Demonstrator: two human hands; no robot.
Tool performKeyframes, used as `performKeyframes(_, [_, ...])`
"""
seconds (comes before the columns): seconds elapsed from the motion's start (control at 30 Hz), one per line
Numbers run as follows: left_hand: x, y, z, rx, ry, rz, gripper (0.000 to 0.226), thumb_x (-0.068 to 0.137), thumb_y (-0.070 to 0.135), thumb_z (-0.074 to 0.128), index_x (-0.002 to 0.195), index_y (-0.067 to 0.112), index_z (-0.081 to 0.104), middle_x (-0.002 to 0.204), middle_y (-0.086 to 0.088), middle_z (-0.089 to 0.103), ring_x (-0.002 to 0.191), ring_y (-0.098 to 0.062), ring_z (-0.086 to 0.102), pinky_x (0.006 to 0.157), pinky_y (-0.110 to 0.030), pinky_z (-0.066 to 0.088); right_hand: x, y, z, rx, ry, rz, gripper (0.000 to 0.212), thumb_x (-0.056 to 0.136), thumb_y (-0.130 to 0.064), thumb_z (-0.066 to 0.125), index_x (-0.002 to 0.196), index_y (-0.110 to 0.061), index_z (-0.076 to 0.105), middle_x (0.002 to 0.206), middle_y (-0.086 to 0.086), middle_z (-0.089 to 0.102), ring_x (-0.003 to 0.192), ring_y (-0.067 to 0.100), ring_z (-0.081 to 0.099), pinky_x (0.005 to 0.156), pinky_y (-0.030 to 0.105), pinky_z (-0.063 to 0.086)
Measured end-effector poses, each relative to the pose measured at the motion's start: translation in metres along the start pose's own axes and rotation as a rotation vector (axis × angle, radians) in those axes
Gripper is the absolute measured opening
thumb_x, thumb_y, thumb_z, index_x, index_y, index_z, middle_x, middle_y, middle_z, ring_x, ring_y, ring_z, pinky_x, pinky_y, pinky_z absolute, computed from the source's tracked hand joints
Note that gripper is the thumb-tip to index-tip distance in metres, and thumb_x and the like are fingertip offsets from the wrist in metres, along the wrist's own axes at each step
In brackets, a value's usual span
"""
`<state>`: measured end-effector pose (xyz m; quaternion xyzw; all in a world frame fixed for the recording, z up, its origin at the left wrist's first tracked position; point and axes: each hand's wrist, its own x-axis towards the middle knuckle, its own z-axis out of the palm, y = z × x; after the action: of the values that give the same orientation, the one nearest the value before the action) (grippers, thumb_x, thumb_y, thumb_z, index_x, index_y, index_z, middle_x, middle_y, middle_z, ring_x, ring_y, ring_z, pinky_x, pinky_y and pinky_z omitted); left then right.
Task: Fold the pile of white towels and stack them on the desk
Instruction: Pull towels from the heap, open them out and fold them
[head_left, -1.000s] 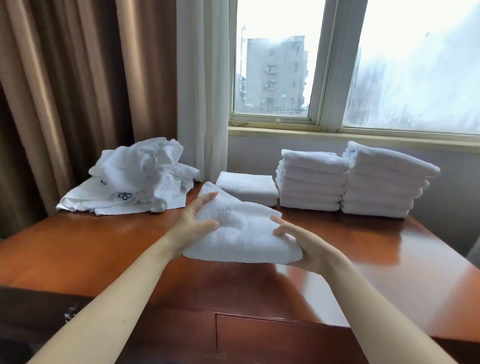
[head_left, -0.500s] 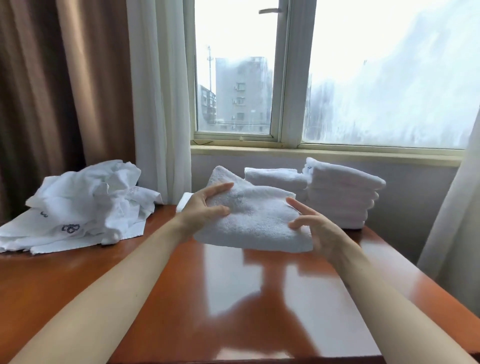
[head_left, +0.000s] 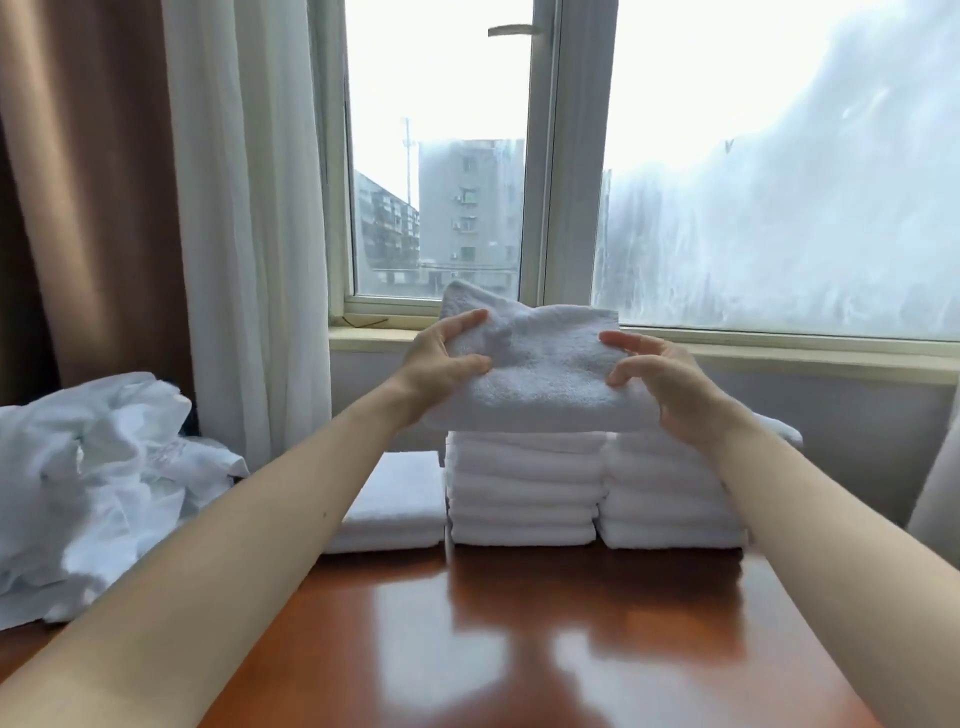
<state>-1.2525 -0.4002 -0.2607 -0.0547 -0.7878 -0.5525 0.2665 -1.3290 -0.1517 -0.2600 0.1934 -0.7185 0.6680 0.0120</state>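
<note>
**Towel held in both hands above the stacks**

Towel first: a folded towel (head_left: 540, 374) sits at the centre of the frame, carried flat between both hands with its far left corner poking upward. The left hand (head_left: 441, 358) grasps its left end, with fingers laid over the top and the thumb pressed on the near side. The right hand (head_left: 660, 379) grasps the right end with curled fingers and thumb.

The towel's lower edge meets the top of the middle stack (head_left: 522, 493) of folded white towels. Whether it rests on that stack or hangs just above it cannot be told. Just right of that stack and touching it stands the right stack (head_left: 665, 504), partly hidden behind the right forearm. Just left of the middle stack lies a low stack (head_left: 395, 514), much shorter.

At the left edge of the frame the pile of unfolded towels (head_left: 88, 483) lies crumpled on the desk (head_left: 519, 649), whose glossy brown top fills the lower frame.

Behind the stacks runs a sill (head_left: 779, 353) under a window (head_left: 441, 156). A white curtain (head_left: 249, 234) and a brown curtain (head_left: 88, 182) hang at upper left.
</note>
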Motion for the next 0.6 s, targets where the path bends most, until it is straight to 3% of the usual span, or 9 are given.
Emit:
performKeyframes(0.1, [0.038,-0.014,0.008,0.017,-0.015,-0.024,0.066,0.086,0.001,0.069,0.145,0.023,0.049,0.136,0.002,0.053,0.107,-0.016,0.062,0.081,-0.02,0.053,0.04,0.004,-0.004,-0.045,0.023,0.025,0.052,0.072,0.011,0.06,0.1,-0.031,0.074,0.111,-0.001,0.068,0.111,0.021,0.06,0.103,0.036,0.047])
performKeyframes(0.17, [0.058,-0.024,0.011,0.021,-0.022,-0.043,0.068,0.086,0.003,0.07,0.147,0.024,0.046,0.136,0.001,0.052,0.107,-0.016,0.062,0.079,-0.019,0.053,0.062,0.008,-0.003,-0.06,0.027,0.042,0.052,0.07,0.01,0.059,0.098,-0.031,0.074,0.114,0.005,0.069,0.109,0.027,0.062,0.097,0.041,0.05])
performKeyframes(0.27, [0.08,-0.04,0.014,0.024,-0.007,-0.073,0.07,0.086,0.004,0.071,0.147,0.024,0.045,0.134,0.003,0.051,0.108,-0.015,0.06,0.08,-0.017,0.05,0.088,0.015,0.0,-0.085,0.019,0.076,0.05,0.07,0.009,0.059,0.097,-0.03,0.075,0.117,0.01,0.068,0.1,0.028,0.064,0.08,0.036,0.054])
performKeyframes(0.33, [0.091,-0.05,0.016,0.023,-0.009,-0.102,0.072,0.084,0.004,0.071,0.148,0.023,0.044,0.134,0.006,0.048,0.107,-0.012,0.058,0.08,-0.016,0.047,0.1,0.019,0.003,-0.137,0.02,0.092,0.05,0.069,0.009,0.059,0.097,-0.03,0.075,0.115,0.009,0.067,0.099,0.027,0.064,0.082,0.036,0.054])
performKeyframes(0.5, [0.11,-0.07,0.02,0.035,-0.015,-0.201,0.076,0.083,0.002,0.072,0.149,0.022,0.042,0.123,0.003,0.044,0.086,-0.003,0.056,0.057,-0.003,0.043,0.116,0.025,0.011,-0.333,0.015,0.11,0.048,0.074,0.008,0.056,0.107,-0.023,0.072,0.113,0.005,0.064,0.098,0.017,0.058,0.083,0.025,0.043])
performKeyframes(0.6, [0.114,-0.079,0.023,0.074,-0.032,-0.283,0.077,0.083,0.005,0.071,0.15,0.022,0.04,0.138,-0.005,0.045,0.105,-0.018,0.058,0.081,-0.018,0.045,0.119,0.03,0.016,-0.47,0.032,0.103,0.044,0.078,0.008,0.053,0.118,0.0,0.069,0.126,0.022,0.064,0.108,0.037,0.059,0.092,0.036,0.05])
